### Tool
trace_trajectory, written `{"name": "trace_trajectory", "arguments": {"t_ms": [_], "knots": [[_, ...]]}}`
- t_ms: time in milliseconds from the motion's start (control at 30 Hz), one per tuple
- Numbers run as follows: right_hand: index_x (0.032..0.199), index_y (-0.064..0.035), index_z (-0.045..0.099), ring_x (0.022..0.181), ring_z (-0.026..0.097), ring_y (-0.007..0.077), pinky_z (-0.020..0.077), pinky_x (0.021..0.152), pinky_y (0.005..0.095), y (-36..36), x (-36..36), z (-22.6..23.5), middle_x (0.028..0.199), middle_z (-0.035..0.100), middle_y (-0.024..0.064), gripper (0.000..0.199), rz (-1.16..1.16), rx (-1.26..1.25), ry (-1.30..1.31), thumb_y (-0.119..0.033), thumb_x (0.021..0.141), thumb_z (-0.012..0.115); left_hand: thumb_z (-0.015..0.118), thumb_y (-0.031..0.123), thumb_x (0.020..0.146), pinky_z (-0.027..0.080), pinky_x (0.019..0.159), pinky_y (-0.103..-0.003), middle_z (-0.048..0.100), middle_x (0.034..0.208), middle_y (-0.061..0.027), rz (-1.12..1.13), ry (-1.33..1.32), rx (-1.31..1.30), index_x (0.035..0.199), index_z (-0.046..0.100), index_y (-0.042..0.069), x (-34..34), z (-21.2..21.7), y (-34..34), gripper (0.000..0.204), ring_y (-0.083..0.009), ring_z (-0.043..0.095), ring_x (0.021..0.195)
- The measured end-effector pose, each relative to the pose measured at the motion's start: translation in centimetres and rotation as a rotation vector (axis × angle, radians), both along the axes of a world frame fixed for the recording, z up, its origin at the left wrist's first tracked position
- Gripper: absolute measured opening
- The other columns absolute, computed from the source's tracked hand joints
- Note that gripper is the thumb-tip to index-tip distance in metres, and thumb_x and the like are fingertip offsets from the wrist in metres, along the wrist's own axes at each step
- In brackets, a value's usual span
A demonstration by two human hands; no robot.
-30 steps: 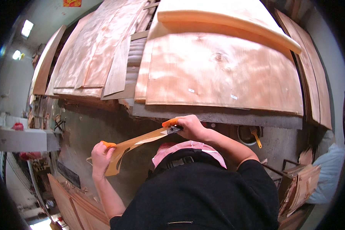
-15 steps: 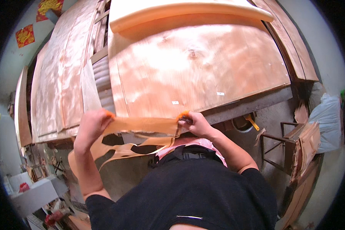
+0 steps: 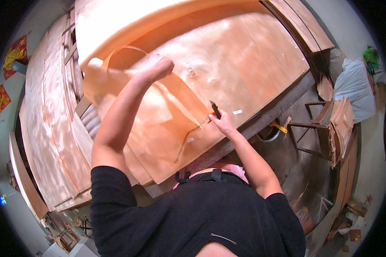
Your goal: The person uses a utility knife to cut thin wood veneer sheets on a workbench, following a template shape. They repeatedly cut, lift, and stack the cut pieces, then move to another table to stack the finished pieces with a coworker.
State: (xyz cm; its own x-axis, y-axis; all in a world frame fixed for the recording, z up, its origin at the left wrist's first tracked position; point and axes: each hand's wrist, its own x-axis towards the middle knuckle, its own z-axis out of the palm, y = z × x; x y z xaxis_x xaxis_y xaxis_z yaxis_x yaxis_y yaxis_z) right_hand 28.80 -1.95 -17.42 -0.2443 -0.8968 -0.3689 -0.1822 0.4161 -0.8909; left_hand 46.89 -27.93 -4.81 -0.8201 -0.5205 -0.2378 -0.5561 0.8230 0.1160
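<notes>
My left hand [image 3: 161,67] is raised over the left part of the work table, closed on a thin torn wood veneer sheet [image 3: 184,96]. The veneer stretches from it toward my right hand, with a thin loop curling up behind. My right hand [image 3: 224,123] is low over the wooden panel [image 3: 261,55], wrapped round a slim black knife [image 3: 215,109] that points up and away. Its fingertips, one with an orange covering, meet the near end of the veneer. The fingertips of my left hand are hidden behind its back.
A large veneer sheet [image 3: 128,36] curls across the panel's far side. More wide sheets [image 3: 47,111] lie to the left. At the right are a metal-framed stand [image 3: 309,124] with stacked veneer scraps [image 3: 342,124], a pale plastic bag [image 3: 356,90], and a round pan [image 3: 268,136] with a yellow handle.
The veneer went from near my waist onto the panel. My left hand moved forward and right, my right hand a little to the right. The knife now shows clearly, and the view has turned.
</notes>
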Motion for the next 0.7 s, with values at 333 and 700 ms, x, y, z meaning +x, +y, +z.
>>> {"name": "trace_trajectory", "arguments": {"t_ms": [333, 700], "knots": [[0.079, -0.0002, 0.059, 0.059, 0.058, 0.0177, 0.0447, 0.057, 0.0308, -5.3, -4.2, -6.0, 0.064, 0.06, 0.0083, 0.027, -0.205, 0.125, 0.188, -0.025, 0.071, 0.065, 0.054, 0.013, 0.073, 0.03, 0.096, -0.041, 0.05, 0.116, -0.0073, 0.099, 0.528, -0.396, 0.102, 0.056, 0.011, -5.6, -11.9, -2.1, 0.029, -0.0203, 0.044, 0.11], [0.085, -0.0044, 0.057, 0.063, 0.059, 0.0263, 0.0459, 0.056, 0.0343, -5.2, -1.8, -0.5, 0.072, 0.06, 0.0119, 0.016, 0.134, -0.314, 0.522, -0.016, 0.074, 0.061, 0.048, 0.023, 0.082, 0.017, 0.104, -0.039, 0.025, 0.138, -0.0134, 0.444, 0.54, -0.115, 0.131, 0.03, 0.005, -4.3, -17.5, 2.8, 0.055, -0.0264, 0.023, 0.127]]}}
